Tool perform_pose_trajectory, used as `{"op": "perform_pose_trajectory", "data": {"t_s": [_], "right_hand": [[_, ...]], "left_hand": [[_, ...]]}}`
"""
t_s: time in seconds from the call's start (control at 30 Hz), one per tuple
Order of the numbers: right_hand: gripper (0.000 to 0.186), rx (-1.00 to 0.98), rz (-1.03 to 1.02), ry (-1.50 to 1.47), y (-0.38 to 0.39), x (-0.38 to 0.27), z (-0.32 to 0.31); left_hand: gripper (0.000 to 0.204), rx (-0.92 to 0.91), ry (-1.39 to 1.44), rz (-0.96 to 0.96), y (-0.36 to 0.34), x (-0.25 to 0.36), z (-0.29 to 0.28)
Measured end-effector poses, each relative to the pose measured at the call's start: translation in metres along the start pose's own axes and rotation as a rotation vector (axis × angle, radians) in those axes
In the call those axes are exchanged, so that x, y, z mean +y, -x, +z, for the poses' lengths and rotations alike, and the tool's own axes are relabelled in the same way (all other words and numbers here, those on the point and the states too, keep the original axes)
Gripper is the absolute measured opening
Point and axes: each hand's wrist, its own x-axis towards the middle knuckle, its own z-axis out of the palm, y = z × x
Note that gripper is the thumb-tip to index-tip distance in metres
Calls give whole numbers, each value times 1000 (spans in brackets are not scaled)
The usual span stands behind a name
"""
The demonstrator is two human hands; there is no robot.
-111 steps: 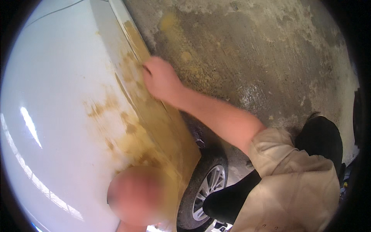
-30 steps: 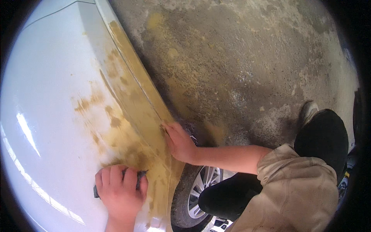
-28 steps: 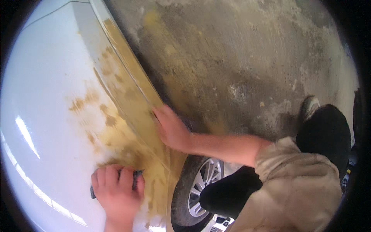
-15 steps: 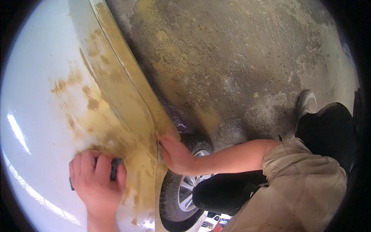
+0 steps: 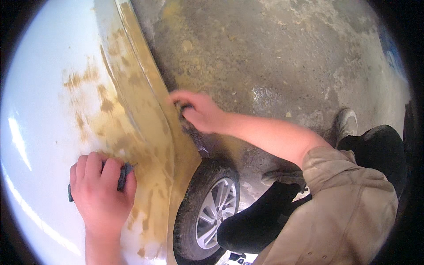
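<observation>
My left hand [image 5: 99, 194] is closed over a dark sanding block [image 5: 124, 176], pressed against the white car body panel [image 5: 39, 119]. Beside the block, tan filler [image 5: 145, 110] with darker brown smears covers the lower part of the panel, along its creases. My right hand [image 5: 201, 110] is at the panel's lower edge, its fingertips touching or close to it and the thumb apart from them. Motion blurs those fingers, and a dark gap shows between them and the thumb. I see nothing plainly held there.
Below the panel sits a wheel with a black tyre [image 5: 187, 229] and silver spoked rim [image 5: 216, 212]. My dark-clad knee [image 5: 251, 225] is close to it. Stained concrete floor [image 5: 287, 57] spreads to the right, with my shoe [image 5: 346, 121] on it.
My right hand has moved up along the panel's lower edge, away from the wheel. The left hand, still on the sanding block, appears slightly higher and further left; the view has shifted too.
</observation>
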Motion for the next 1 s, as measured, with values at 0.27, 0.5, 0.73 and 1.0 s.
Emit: {"op": "perform_pose_trajectory", "data": {"t_s": [0.27,0.5,0.73,1.0], "right_hand": [[62,-110,106,45,-72,-13,4],[65,-139,257,-11,-23,-11,24],[65,-127,156,-81,26,3,32],[83,-258,140,149,69,-3,48]], "left_hand": [[25,-3,29,6,1,-3,-1],[26,22,2,5,-2,-1,1],[24,-9,28,-5,0,-1,-2],[23,80,-76,3,-3,-5,1]]}}
